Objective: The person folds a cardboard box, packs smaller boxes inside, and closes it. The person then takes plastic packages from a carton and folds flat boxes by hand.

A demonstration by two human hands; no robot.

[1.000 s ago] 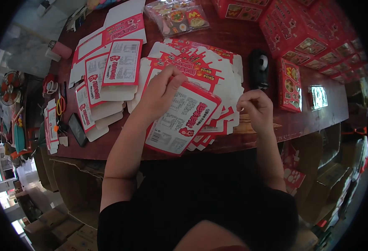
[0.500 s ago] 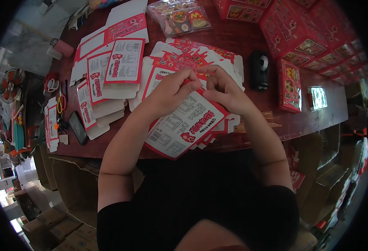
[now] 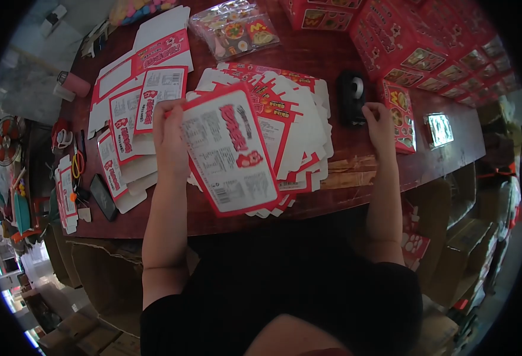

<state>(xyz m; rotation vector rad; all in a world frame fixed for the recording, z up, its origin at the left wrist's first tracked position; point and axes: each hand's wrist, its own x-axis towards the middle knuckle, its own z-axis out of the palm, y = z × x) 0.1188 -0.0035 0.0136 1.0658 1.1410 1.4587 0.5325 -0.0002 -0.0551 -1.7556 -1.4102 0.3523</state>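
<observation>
My left hand (image 3: 170, 127) grips a red-and-white printed carton (image 3: 234, 157) by its upper left edge. The carton is tilted, with its text panel facing up, above a fanned pile of flat cartons (image 3: 293, 127). Beside the black tape dispenser (image 3: 351, 98), my right hand (image 3: 381, 127) has its fingers drawn together at the dispenser's right edge. Whatever may be between those fingertips is too small to make out. A red box (image 3: 398, 118) stands just right of that hand.
More flat cartons (image 3: 127, 115) lie overlapped on the left, near a dark phone (image 3: 103, 197) and yellow-handled scissors (image 3: 79, 163). Clear packets (image 3: 237, 32) lie at the back. Stacked red boxes (image 3: 415, 44) fill the back right. A shiny packet (image 3: 438, 130) lies farther right.
Both hands were together at the carton's top edge. My right hand has let go and moved right to the tape dispenser; my left hand has shifted left, turning the carton.
</observation>
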